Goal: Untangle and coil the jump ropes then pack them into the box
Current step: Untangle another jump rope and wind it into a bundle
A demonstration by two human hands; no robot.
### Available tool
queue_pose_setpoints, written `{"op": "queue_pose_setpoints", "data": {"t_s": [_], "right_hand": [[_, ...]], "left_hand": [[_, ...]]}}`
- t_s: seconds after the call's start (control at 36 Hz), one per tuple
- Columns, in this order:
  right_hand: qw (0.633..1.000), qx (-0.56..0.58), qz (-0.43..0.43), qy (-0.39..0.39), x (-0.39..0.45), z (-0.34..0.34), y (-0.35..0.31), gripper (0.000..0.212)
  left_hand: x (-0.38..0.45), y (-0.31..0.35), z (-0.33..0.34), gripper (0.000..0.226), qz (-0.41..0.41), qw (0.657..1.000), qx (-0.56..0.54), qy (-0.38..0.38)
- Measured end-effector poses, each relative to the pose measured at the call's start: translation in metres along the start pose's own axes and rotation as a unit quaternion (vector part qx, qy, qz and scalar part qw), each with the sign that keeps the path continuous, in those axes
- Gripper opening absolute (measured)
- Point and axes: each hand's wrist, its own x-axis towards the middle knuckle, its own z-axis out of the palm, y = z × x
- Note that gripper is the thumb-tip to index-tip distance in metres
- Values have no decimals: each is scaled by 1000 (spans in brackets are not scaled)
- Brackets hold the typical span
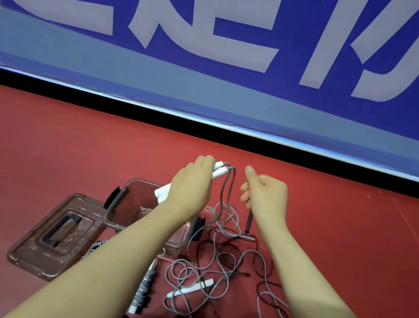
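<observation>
A: Head view. Where are the ropes?

B: One pair of white handles, smooth plastic cylinders, sits in the left hand, whose fingers are wrapped round both. The tips poke out toward one o'clock of the fist, the butt ends toward seven. Two thin grey cords leave the tips, arch over and drop to the floor.

A: And the right hand?

B: The right hand is at three o'clock from the left, close but apart. Its fingers are curled inward with the thumb up; I cannot tell whether it pinches a cord.

A: The rest of the ropes?

B: At six o'clock from the hands lies a loose tangle of grey and black cords in overlapping loops. A second white handle pair lies flat within it. At eight o'clock of the tangle is a coiled rope, grey cord wound tightly round its handles. A slim black handle shows just below the right hand.

A: The box?

B: A translucent brownish plastic box, rectangular with rounded corners and black side latches, stands open under the left forearm. Its lid, same plastic with a recessed black grip, lies flat at eight o'clock of it. Everything rests on a matte red floor; a blue banner with big white characters runs along twelve o'clock.
</observation>
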Motion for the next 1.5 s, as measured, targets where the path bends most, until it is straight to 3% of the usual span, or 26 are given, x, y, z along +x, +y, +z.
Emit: {"op": "queue_pose_setpoints", "data": {"t_s": [0.06,0.08,0.17,0.22,0.31,0.42,0.64,0.75,0.86,0.97,1.11,1.28,1.39,1.5], "right_hand": [[994,-36,-97,33,2,3,1,11],[992,-46,-120,22,3,5,3,10],[986,-72,-131,-78,8,9,16,46],[982,-58,-136,-120,7,10,19,43],[981,-42,-160,-97,4,7,16,21],[986,55,-120,-98,4,4,9,19],[974,165,-96,-120,3,2,0,20],[954,227,-105,-163,0,0,-5,4],[955,243,-97,-139,1,-1,-5,19],[957,223,-110,-147,2,-3,-4,18],[963,147,-99,-202,7,-6,6,13],[956,-20,-100,-275,4,2,20,22],[953,-19,-107,-283,2,9,18,29],[940,50,-71,-329,-4,14,18,32]], "left_hand": [[-1,2,-3,15,28,999,40,-13],[-2,3,-5,20,42,997,58,-16],[-2,4,-5,26,61,995,82,-17],[0,3,-4,26,87,994,70,-3],[0,3,-7,32,119,991,62,2],[-2,5,-8,15,80,996,36,-20],[-1,5,-20,7,45,998,-18,-28],[-3,6,-23,14,39,999,5,-24],[-3,7,-22,15,54,999,0,-9],[-2,6,-20,23,61,994,-91,8],[-2,9,-22,36,6,958,-284,36],[3,15,-37,38,-77,874,-469,97],[5,18,-39,23,-102,826,-542,114],[8,25,-38,43,-141,810,-553,135]]}}
